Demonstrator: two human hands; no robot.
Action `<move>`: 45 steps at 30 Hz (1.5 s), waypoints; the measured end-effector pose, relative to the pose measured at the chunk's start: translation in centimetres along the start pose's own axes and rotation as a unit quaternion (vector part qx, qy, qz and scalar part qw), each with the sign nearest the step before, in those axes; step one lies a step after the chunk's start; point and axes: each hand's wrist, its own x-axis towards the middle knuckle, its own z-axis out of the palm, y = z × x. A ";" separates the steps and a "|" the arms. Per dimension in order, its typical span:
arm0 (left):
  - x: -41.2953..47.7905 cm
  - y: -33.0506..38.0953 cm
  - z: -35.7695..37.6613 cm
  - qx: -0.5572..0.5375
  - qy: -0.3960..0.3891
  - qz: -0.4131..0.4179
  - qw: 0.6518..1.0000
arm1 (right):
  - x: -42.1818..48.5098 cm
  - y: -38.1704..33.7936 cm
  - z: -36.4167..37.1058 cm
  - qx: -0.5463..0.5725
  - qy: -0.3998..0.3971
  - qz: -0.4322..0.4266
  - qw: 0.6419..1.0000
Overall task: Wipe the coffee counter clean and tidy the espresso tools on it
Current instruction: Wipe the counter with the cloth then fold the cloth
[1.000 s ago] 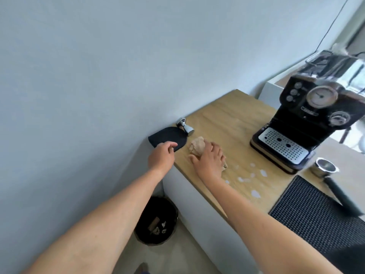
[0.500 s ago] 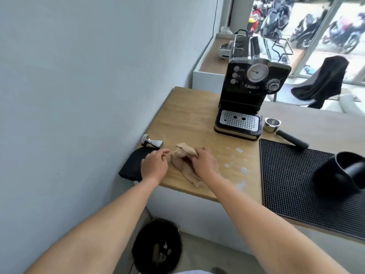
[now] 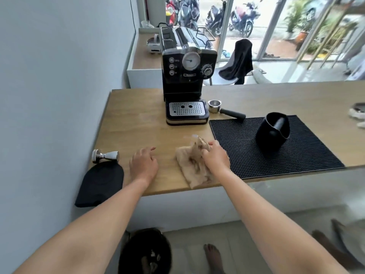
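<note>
Now a crumpled, stained beige cloth (image 3: 192, 167) on the wooden counter (image 3: 138, 125), right hand (image 3: 215, 157) fingers clamped on it, left hand (image 3: 143, 165) loosely curled, empty.

Right hand (image 3: 215, 158) on cloth (image 3: 190, 165), counter (image 3: 138, 123).

Beige cloth (image 3: 194, 165), black dimpled mat (image 3: 276, 155) — tan wooden counter (image 3: 138, 125).

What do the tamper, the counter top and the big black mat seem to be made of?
Tamper: polished metal, probably steel; it shows bright mirror-like reflections. Counter top: wood or wood-look laminate with a matte finish; light brown with grain lines, and which one cannot be told. Black mat: likely rubber; matte, with a regular raised grid texture.
</note>
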 end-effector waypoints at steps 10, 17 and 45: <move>1.9 -1.1 1.1 0.117 -0.059 0.036 0.991 | -2.1 2.6 5.0 -0.248 -0.080 -0.185 0.948; 1.5 -3.2 1.5 0.182 -0.082 0.049 0.979 | -0.1 1.6 6.8 -0.258 -0.063 -0.117 0.957; 1.7 -3.7 2.0 0.082 -0.013 0.022 0.996 | -0.5 1.5 5.8 -0.255 -0.137 -0.247 0.925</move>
